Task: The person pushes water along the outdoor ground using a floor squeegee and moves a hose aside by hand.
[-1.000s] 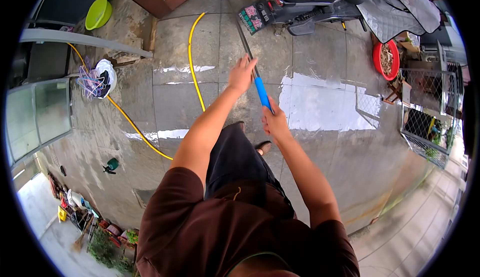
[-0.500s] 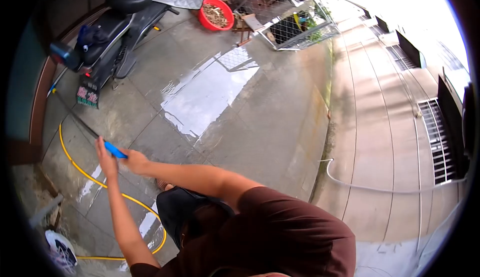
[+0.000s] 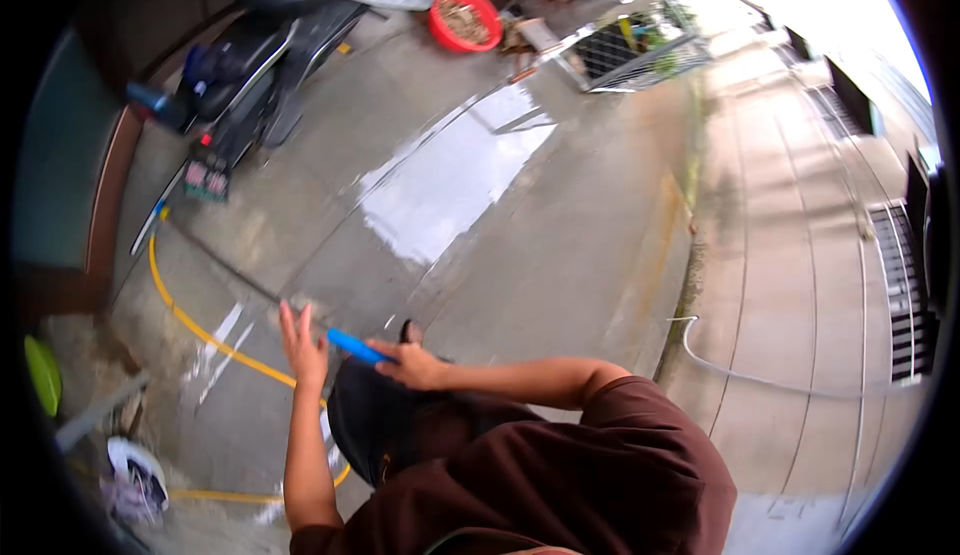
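A long-handled floor squeegee (image 3: pixel 235 273) slants across the wet paving, its narrow head (image 3: pixel 160 213) on the ground near the scooter's rear. My right hand (image 3: pixel 412 365) is closed around the blue grip (image 3: pixel 355 346) at the upper end of the pole. My left hand (image 3: pixel 305 347) is beside the pole just beyond the grip, with fingers stretched out and apart; whether the palm touches the pole I cannot tell. A yellow hose (image 3: pixel 215 343) curves over the floor beneath the pole and past my legs.
A parked scooter (image 3: pixel 240 65) stands at the upper left. Farther back are a red basin (image 3: pixel 464 19) of light-coloured pieces and a wire cage (image 3: pixel 630 45). A shiny puddle (image 3: pixel 450 185) spreads mid-floor. At lower left lies a white bag (image 3: pixel 138 475); a low edge (image 3: pixel 690 255) runs along the right.
The squeegee's grip and my right hand have come back toward my body. My left hand's fingers have spread. The view has shifted, so the surroundings sit farther right.
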`<state>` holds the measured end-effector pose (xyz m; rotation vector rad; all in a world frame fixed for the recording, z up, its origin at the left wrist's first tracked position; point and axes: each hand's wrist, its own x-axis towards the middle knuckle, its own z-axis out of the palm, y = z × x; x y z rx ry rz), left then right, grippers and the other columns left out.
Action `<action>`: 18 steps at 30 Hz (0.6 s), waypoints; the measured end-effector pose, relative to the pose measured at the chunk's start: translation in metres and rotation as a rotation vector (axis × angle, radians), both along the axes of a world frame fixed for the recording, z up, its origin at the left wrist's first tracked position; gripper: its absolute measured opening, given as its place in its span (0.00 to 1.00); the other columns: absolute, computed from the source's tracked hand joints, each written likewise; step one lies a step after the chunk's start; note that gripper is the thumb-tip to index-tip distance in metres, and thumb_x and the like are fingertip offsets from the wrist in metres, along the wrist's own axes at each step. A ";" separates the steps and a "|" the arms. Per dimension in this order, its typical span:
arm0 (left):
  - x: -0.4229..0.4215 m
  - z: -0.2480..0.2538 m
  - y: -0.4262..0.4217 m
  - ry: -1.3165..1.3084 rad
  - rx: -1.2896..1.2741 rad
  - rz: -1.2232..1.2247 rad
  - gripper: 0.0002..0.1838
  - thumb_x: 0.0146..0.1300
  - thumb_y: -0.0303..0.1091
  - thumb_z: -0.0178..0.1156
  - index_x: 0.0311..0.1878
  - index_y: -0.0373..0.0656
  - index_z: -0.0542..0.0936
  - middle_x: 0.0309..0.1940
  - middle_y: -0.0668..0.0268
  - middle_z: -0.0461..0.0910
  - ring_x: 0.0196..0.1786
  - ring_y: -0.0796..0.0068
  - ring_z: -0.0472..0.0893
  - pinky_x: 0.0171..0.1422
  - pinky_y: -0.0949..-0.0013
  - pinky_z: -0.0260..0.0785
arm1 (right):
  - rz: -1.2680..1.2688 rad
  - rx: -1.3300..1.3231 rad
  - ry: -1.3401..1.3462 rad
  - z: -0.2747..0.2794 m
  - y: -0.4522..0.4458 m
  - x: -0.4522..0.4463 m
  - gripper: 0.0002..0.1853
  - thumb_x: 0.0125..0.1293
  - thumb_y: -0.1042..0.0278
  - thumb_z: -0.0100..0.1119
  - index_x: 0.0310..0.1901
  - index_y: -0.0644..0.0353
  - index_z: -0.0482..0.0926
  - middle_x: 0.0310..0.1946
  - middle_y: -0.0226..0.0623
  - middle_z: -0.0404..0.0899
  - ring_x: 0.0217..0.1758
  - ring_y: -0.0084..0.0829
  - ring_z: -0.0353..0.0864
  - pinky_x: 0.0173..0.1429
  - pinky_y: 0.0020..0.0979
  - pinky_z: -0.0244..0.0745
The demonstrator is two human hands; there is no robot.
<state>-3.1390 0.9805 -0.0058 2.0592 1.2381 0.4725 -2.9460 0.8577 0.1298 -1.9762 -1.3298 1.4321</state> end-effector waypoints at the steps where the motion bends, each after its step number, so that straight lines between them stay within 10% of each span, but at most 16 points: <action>1: 0.002 0.006 0.003 0.019 0.000 0.025 0.43 0.47 0.20 0.70 0.70 0.51 0.69 0.79 0.49 0.50 0.79 0.44 0.53 0.79 0.50 0.53 | 0.056 0.121 -0.067 -0.017 -0.008 -0.004 0.29 0.71 0.58 0.56 0.71 0.56 0.67 0.52 0.61 0.80 0.57 0.56 0.80 0.61 0.48 0.74; 5: -0.019 -0.013 0.065 0.022 0.078 0.108 0.42 0.50 0.21 0.70 0.70 0.52 0.68 0.77 0.50 0.55 0.76 0.46 0.61 0.73 0.50 0.62 | 0.012 -0.206 0.021 -0.031 0.076 -0.030 0.30 0.69 0.56 0.58 0.72 0.51 0.67 0.45 0.57 0.83 0.52 0.50 0.85 0.54 0.43 0.78; 7: -0.040 -0.040 0.103 0.239 0.052 0.177 0.40 0.53 0.25 0.68 0.71 0.57 0.68 0.78 0.55 0.54 0.76 0.49 0.61 0.72 0.49 0.63 | 0.004 -0.057 0.008 -0.092 0.111 -0.057 0.29 0.70 0.59 0.58 0.72 0.51 0.68 0.28 0.45 0.81 0.31 0.37 0.83 0.37 0.39 0.78; 11: -0.052 -0.044 0.133 0.462 -0.102 0.347 0.33 0.63 0.29 0.59 0.72 0.62 0.67 0.79 0.64 0.53 0.77 0.53 0.60 0.74 0.41 0.60 | -0.027 -0.170 0.117 -0.081 0.140 -0.084 0.29 0.70 0.54 0.55 0.70 0.52 0.69 0.49 0.61 0.81 0.55 0.57 0.81 0.57 0.46 0.76; 18: -0.002 -0.047 -0.007 0.425 -0.054 0.084 0.39 0.57 0.28 0.64 0.73 0.66 0.67 0.79 0.58 0.53 0.79 0.55 0.57 0.75 0.46 0.58 | 0.047 -0.116 0.009 -0.097 -0.010 0.000 0.30 0.71 0.53 0.54 0.73 0.50 0.66 0.46 0.53 0.83 0.50 0.50 0.83 0.54 0.42 0.76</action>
